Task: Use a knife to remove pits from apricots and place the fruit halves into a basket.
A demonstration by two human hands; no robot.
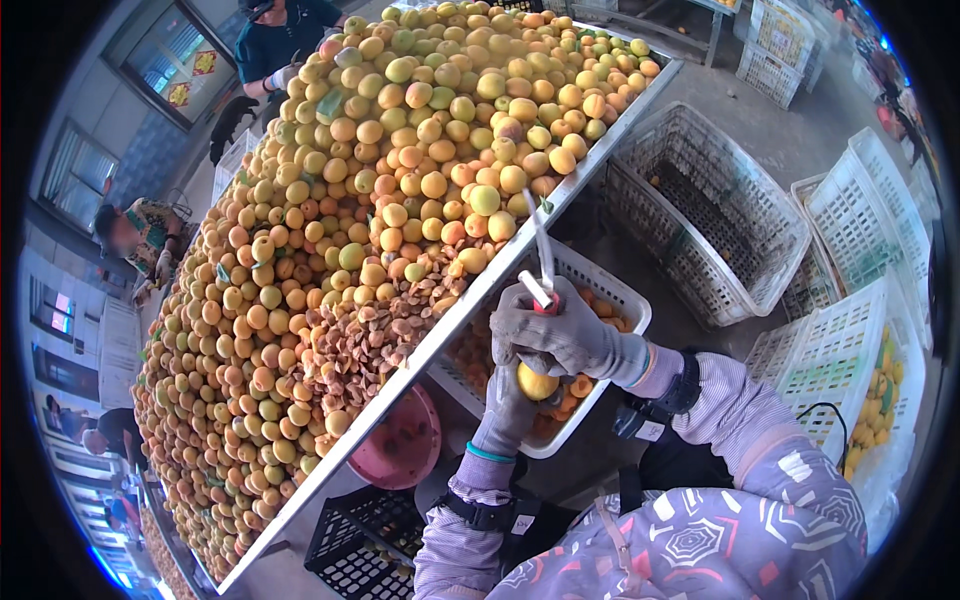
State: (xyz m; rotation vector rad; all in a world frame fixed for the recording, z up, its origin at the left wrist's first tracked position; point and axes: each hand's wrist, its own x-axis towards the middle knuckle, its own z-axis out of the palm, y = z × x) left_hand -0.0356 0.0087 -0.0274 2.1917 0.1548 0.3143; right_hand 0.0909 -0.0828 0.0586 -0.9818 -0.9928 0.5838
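Note:
Over a white plastic crate (632,302) of halved apricots (575,403), both my hands are close together in grey gloves. My left hand (507,405) is closed round a yellow apricot (537,384). My right hand (580,335) grips a knife (543,240) with a red handle, its blade pointing up and away from me. A short white stick-like piece (535,290) juts out by the same fist; what it is, I cannot make out. The right fingers touch the left hand and partly hide it. Beside them, a large heap of whole apricots (400,150) covers a metal-edged table (440,345).
Brown apricot pits (355,345) lie near the table's edge. Under that edge are a pink basin (400,440) and a black crate (365,540). White crates (710,215) stand at the right, one holding yellow fruit (878,405). Another person (285,45) works across the heap.

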